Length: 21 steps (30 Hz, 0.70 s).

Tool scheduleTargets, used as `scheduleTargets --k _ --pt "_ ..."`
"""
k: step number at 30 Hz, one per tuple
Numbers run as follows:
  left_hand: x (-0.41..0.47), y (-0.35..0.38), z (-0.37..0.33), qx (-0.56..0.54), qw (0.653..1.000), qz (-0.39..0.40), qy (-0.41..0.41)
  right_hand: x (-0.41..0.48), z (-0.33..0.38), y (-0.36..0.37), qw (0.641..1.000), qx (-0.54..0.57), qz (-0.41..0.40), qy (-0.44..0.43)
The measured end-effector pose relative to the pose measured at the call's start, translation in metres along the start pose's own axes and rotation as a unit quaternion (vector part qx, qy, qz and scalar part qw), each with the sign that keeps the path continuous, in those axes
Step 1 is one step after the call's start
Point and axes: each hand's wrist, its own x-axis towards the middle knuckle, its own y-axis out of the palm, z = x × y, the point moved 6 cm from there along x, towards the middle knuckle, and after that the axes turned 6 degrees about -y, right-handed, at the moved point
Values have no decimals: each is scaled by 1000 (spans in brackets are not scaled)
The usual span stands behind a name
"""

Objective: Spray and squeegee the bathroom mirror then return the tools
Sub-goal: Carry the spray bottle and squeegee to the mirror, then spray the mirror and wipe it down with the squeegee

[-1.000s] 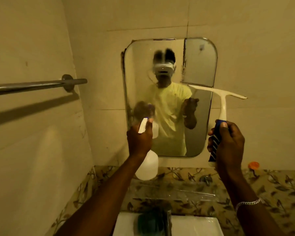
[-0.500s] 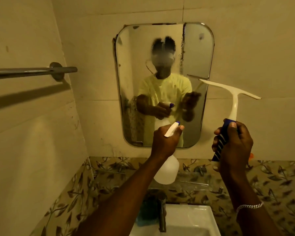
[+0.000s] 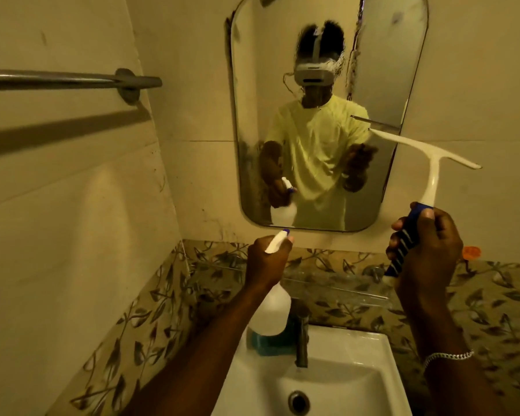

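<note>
Left hand [image 3: 267,259] closed around spray bottle [image 3: 272,313] neck, below mirror [image 3: 312,70] at 6 o'clock, above sink [image 3: 252,385]. Right hand [image 3: 427,250] clenched on squeegee [image 3: 433,163] handle, at 4 o'clock of mirror, blade overlapping its right edge.

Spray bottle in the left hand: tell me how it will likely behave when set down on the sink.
The spray bottle looks like thin translucent plastic, so probably light and slightly squeezable. Its rounded body under a narrow trigger head suggests it could tip on the sink rim, which looks narrow. The left hand wraps its neck; if the bottle is wet, it may be slippery.
</note>
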Motion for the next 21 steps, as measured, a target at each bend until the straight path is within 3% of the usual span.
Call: scheduleTargets --k 4,6,14,21 --pt "-18 48 -27 -29 988 139 59 1 4 -19 1000 -6 -16 -4" --pt "-29 64 -39 -13 983 160 86 1 3 -20 1000 -10 -8 -1" --pt "-30 65 -48 -65 987 120 79 9 -6 -9 996 36 70 36" --pt "0 24 -88 -93 975 67 188 74 52 79 984 -2 168 -51"
